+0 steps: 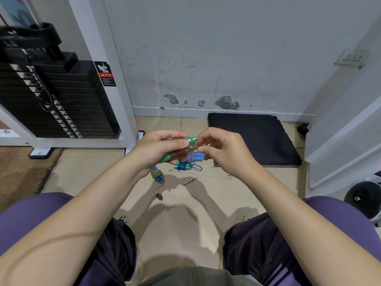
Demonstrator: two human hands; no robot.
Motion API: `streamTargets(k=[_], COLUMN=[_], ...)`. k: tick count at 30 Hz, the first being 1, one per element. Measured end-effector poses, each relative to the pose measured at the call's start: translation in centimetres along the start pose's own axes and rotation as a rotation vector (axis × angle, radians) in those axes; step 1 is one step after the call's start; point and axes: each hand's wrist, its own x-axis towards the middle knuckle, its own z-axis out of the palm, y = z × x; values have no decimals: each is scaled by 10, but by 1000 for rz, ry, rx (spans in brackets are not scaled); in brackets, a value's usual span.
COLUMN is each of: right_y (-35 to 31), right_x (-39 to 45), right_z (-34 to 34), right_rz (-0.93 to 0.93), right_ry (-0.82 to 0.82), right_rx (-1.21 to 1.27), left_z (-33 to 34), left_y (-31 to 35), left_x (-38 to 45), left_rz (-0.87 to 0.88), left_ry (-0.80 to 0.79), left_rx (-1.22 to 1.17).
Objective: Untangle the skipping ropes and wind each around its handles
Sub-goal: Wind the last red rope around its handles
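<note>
My left hand (pixel 159 147) grips a pair of green handles (pixel 190 139) wrapped in reddish-brown rope. My right hand (pixel 221 150) pinches the loose loop end of that red rope (pixel 193 148) beside the handles. On the floor below lie three wound ropes: blue handles with a white-and-blue rope (pixel 194 157), green handles with a blue rope (pixel 183 167), and blue handles with a yellowish rope (pixel 157 176) whose tail trails toward me.
A black weight stack (pixel 57 100) in a white frame stands at the left. A black foam mat (pixel 253 139) lies at the wall on the right. A dark round weight (pixel 362 197) sits at far right. My knees frame the tiled floor (pixel 185 213).
</note>
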Motion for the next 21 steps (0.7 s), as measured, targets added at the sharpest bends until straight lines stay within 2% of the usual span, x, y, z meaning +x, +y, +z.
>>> streamTargets(k=[10, 13, 18, 21], right_y=[5, 7, 7, 7], right_x=[4, 4, 3, 5], right_z=[-3, -6, -1, 2], right_rz=[135, 154, 138, 136], right_ry=[-85, -57, -46, 46], right_rx=[175, 290, 279, 331], left_z=[1, -1, 0, 3], left_y=[-2, -1, -3, -2], left_x=[-1, 0, 2, -1], left_rz=[-20, -8, 34, 9], left_ry=[3, 55, 162, 71], left_rx=[61, 93, 176, 248])
